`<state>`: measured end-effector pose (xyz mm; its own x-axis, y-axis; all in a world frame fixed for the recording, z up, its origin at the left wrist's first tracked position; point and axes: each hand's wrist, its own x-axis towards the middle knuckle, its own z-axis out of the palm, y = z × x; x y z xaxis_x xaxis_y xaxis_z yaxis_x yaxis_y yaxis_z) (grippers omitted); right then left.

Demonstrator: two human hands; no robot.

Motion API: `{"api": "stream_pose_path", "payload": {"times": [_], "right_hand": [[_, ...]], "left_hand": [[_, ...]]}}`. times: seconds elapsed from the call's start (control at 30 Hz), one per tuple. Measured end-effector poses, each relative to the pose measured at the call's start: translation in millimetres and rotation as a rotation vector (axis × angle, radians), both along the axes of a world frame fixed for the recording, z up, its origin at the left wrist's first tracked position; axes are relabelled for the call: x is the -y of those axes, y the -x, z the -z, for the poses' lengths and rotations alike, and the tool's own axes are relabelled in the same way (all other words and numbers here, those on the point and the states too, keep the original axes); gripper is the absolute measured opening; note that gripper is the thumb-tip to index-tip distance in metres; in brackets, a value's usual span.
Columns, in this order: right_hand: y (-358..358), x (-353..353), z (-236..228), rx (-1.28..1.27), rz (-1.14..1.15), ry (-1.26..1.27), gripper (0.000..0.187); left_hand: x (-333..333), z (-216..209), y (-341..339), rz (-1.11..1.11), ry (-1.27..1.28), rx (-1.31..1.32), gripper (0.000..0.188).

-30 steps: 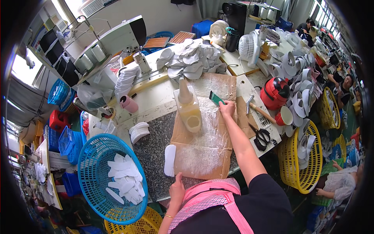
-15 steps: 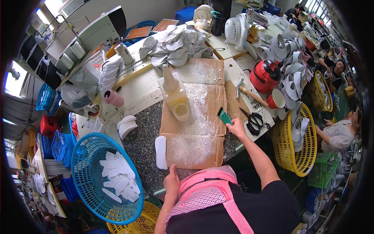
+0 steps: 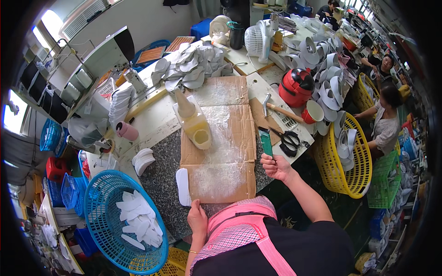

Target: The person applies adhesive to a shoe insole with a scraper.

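Note:
My right hand [image 3: 277, 167] is closed around a flat green tool [image 3: 266, 141] with a dark end, upright beside the cardboard's right edge. At the near left corner of the cardboard sheet [image 3: 221, 184], my left hand [image 3: 197, 218] has its fingers curled and its thumb at the edge; what they hold, if anything, is hidden. Just above that hand, a white insole-shaped piece [image 3: 183, 186] lies along the cardboard's left edge. The cardboard is smeared with whitish residue. A clear square bottle [image 3: 195, 126] with a tapered nozzle and yellowish liquid stands on its left part.
Scissors [image 3: 289, 142] and a hammer [image 3: 283, 112] lie right of the cardboard. A blue basket [image 3: 94, 207] of white pieces stands at the left. Grey pieces [image 3: 193, 69] are heaped behind. At right are a red kettle-like pot [image 3: 295, 87], a yellow basket [image 3: 324, 168] and a seated co-worker [image 3: 386, 122].
My right hand has moved slightly left and nearer to me, with the green tool turned more upright. My left hand has come up to the cardboard's near edge. The view has shifted.

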<state>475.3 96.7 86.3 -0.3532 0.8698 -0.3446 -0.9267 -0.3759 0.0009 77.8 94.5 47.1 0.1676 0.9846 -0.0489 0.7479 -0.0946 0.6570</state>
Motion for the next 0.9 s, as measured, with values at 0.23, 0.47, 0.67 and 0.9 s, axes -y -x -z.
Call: {"api": "stream_pose_path", "payload": {"times": [0.23,0.47,0.67,0.9], "right_hand": [[2,-68,35,0.609,-0.124,0.192,0.038],[8,-235,94,1.811,0.355,-0.123,0.042],[-4,-154,130,2.072,-0.194,0.239,0.044],[-23,-33,67,2.124,-0.352,0.255,0.042]], "left_hand": [[9,-1,1,-0.05,0.048,0.043,0.031],[7,-3,3,-0.041,0.12,0.061,0.034],[-1,6,-2,-0.07,0.136,0.09,0.034],[-8,-4,0,0.018,0.195,-0.004,0.03]]}}
